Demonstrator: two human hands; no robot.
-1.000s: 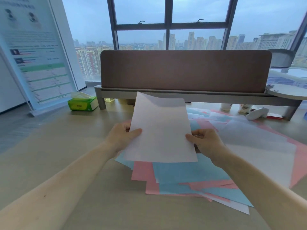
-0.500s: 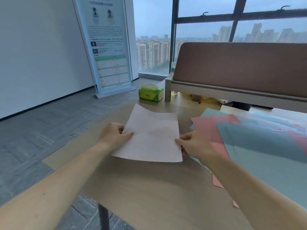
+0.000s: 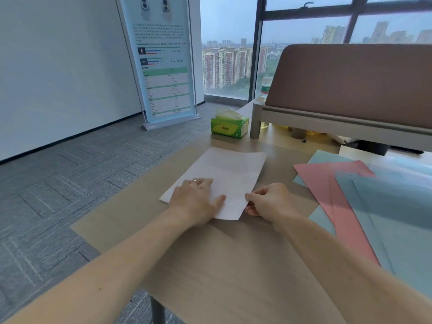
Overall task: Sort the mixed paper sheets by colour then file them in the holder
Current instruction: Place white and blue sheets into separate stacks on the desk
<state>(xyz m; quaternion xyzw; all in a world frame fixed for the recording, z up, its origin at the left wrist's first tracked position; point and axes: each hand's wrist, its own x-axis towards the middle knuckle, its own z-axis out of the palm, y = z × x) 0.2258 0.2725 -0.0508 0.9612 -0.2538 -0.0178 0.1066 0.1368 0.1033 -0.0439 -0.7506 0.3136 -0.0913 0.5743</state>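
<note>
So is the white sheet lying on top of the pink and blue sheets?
No, the white sheet lies on the bare table, left of the pink and blue sheets and apart from them.

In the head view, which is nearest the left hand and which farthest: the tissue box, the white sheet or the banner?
1. The white sheet: directly under the left hand, touching it.
2. The tissue box: ahead, beyond the sheet.
3. The banner: farthest back, to the left.

White sheet [image 3: 228, 176] now laid flat
</note>
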